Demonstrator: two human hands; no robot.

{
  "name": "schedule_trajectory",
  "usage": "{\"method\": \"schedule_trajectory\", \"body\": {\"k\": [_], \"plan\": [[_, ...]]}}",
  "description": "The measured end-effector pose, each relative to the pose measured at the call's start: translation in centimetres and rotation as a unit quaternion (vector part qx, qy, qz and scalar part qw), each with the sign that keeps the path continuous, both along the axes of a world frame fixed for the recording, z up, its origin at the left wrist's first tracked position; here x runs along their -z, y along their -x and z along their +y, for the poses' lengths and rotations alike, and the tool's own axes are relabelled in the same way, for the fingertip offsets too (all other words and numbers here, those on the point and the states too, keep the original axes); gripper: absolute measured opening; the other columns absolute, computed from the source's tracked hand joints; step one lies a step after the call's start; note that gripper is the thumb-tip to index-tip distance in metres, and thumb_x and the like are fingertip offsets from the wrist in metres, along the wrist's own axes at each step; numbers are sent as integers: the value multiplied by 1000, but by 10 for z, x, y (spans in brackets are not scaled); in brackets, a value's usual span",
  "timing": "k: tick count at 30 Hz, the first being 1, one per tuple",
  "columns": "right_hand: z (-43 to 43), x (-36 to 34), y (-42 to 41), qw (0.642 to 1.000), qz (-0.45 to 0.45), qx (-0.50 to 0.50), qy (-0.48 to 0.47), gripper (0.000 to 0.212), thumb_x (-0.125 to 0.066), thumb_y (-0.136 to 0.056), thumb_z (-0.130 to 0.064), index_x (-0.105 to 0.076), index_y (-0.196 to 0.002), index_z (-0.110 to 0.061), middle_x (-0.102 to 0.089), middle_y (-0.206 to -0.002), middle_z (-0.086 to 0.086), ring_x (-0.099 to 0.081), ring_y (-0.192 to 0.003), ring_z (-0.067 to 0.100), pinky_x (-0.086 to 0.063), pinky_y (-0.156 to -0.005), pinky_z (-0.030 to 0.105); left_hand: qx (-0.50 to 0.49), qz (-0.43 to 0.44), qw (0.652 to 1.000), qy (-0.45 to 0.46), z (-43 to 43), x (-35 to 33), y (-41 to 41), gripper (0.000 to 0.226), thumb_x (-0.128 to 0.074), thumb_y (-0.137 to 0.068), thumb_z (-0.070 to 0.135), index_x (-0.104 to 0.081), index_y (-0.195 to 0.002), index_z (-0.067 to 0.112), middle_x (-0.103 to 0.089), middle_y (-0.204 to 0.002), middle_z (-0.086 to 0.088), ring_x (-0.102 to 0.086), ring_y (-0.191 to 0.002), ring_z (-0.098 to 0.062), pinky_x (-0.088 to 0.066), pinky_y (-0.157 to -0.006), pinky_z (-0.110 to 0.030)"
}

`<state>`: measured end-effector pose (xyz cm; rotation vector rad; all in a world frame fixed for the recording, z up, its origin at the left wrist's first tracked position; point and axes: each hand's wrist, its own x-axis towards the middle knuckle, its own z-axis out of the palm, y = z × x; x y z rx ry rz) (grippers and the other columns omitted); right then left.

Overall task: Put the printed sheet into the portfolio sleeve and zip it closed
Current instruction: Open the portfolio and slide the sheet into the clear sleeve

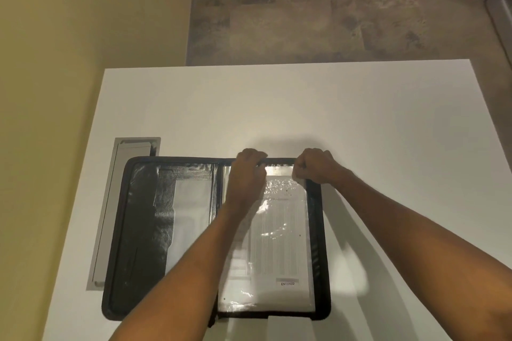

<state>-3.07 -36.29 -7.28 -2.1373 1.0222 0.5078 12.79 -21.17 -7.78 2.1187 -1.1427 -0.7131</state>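
A black zip portfolio (138, 230) lies open flat on the white table (388, 133). Its right half holds a clear plastic sleeve (279, 171) with the printed sheet (279, 243) inside, a label reading "ENTERED" near its lower right corner. My left hand (248, 171) grips the top edge of the sleeve close to the spine, fingers curled over the far rim. My right hand (315, 165) pinches the same top edge near the right corner. The sleeve's opening under the fingers is hidden. The left half shows black pockets and a pale insert.
A grey metal cable tray cover (110, 216) is set into the table just left of the portfolio, partly under its edge. The yellow wall (69, 50) borders the table's left side. Stone floor (332, 28) lies beyond the far edge.
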Motion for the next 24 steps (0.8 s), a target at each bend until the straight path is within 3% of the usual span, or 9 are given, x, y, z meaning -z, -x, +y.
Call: {"method": "schedule_trajectory", "body": {"k": [2, 4, 7, 12, 15, 18, 21, 24], "plan": [[7, -4, -1, 999, 29, -10, 18, 20, -68, -88, -17, -70, -70, -26, -63, -78, -14, -63, -93, 14, -36, -103, 42, 13, -8, 998, -65, 7, 0, -12, 25, -61, -101, 16, -74, -122, 13, -64, -129, -7, -58, -122, -28, -50, -106, -44], [12, -7, -2, 998, 44, 9, 43, 14, -69, -86, -18, -71, -75, -25, -66, -87, -9, -66, -101, 21, -40, -101, 40, 36, -29, 997, -69, 14, 2, -20, 23, -63, -102, 20, -76, -120, 13, -65, -125, -5, -59, -118, -26, -50, -102, -45], [15, -10, 0, 993, 39, 79, 84, 7, -73, -83, -16, -77, -80, -21, -75, -98, -2, -70, -98, 23, -49, -97, 37, 79, -56, 993, -61, 27, 3, -24, 24, -65, -102, 26, -76, -121, 17, -64, -128, -1, -57, -123, -22, -49, -104, -42], [31, -9, 8, 979, 6, 171, 115, 8, -70, -89, -9, -73, -83, -13, -74, -100, 1, -69, -96, 25, -54, -87, 36, 224, -98, 966, -80, 52, -6, -23, 30, -59, -104, 45, -74, -126, 31, -54, -151, 4, -45, -141, -16, -41, -116, -40], [47, -7, 13, 970, 12, 163, 180, 15, -59, -92, -2, -72, -94, -10, -70, -103, 8, -69, -97, 31, -56, -84, 39, 287, -131, 946, -78, 67, -14, -15, 32, -59, -103, 43, -74, -128, 30, -54, -154, 2, -46, -142, -19, -39, -117, -41], [78, -8, 17, 958, 2, 141, 248, 21, -52, -99, -10, -66, -115, -8, -63, -116, 10, -61, -109, 31, -51, -89, 42, 340, -183, 918, -88, 81, -18, -4, 34, -62, -100, 36, -70, -132, 25, -52, -154, -7, -44, -141, -28, -39, -116, -49], [129, -11, 14, 956, -54, 157, 240, 25, -52, -95, -11, -68, -114, -7, -66, -120, 10, -62, -116, 30, -52, -94, 44, 338, -198, 910, -137, 92, -16, 6, 46, -61, -102, 35, -57, -147, 26, -28, -171, -7, -23, -158, -27, -22, -127, -53], [195, -12, 16, 955, -80, 182, 220, 33, -54, -95, -9, -67, -125, -6, -68, -130, 12, -63, -125, 28, -51, -108, 41, 233, -165, 952, -108, 104, -14, 9, 39, -49, -110, 34, -59, -147, 25, -34, -169, -5, -28, -158, -22, -22, -128, -48]]}}
